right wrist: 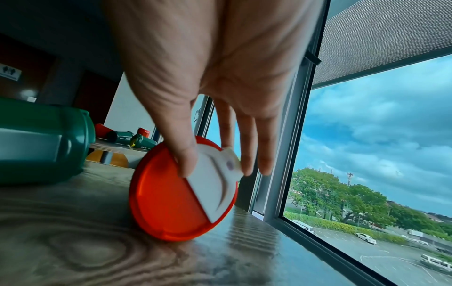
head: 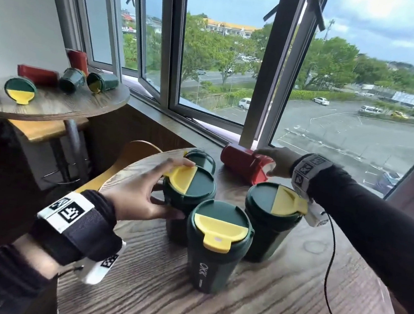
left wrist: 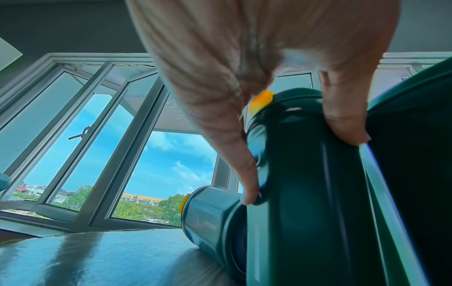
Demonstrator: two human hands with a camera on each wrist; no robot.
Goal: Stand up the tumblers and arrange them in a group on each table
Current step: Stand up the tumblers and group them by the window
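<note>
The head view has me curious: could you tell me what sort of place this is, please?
Probably a café or lounge on an upper floor. Round wooden tables carry reusable lidded tumblers, a wooden chair sits beside them, and open casement windows look down on a car park.

**Free room and obstructions on the near table**

I am seeing bare tabletop [head: 247,313] lying open in front. Three upright green tumblers [head: 217,246] are crowding the middle. Behind them a lying red tumbler [head: 245,164] is blocking passage, with the window frame [head: 265,91] just beyond.
</note>
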